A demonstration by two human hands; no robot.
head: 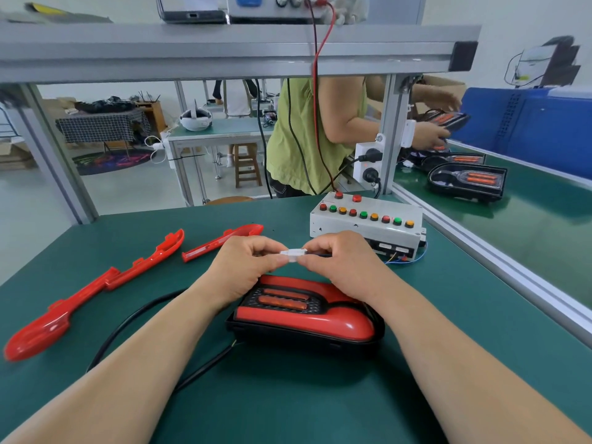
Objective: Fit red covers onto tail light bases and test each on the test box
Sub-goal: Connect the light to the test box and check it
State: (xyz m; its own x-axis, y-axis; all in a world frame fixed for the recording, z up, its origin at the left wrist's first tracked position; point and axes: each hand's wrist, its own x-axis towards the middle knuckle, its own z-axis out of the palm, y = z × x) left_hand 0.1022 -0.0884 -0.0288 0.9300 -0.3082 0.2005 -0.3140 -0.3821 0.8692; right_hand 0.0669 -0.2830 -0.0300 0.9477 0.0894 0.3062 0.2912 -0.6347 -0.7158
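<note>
Your left hand and right hand meet just above the tail light. The fingers of both pinch a small white connector from either end, so neither hand is free. The lamp lies on the bench directly below your fingers, with its red cover already seated on the black base. Its black cable loops away to the left of your left wrist. The test box stands just beyond your right fingers, with thin coloured wires showing at its near side. I judge this to be the plugging step, joining the lamp's plug to the box's lead so the lamp can be tested. Your fingertips hide whether the two halves are fully home. Line the housings up square and push straight along their length rather than at an angle. Grip the plastic bodies, not the wires, and feel for the latch to catch before you reach for the buttons beyond your right fingers. Three spare red covers lie well to the left of your left fingers, apart from the work.
</note>
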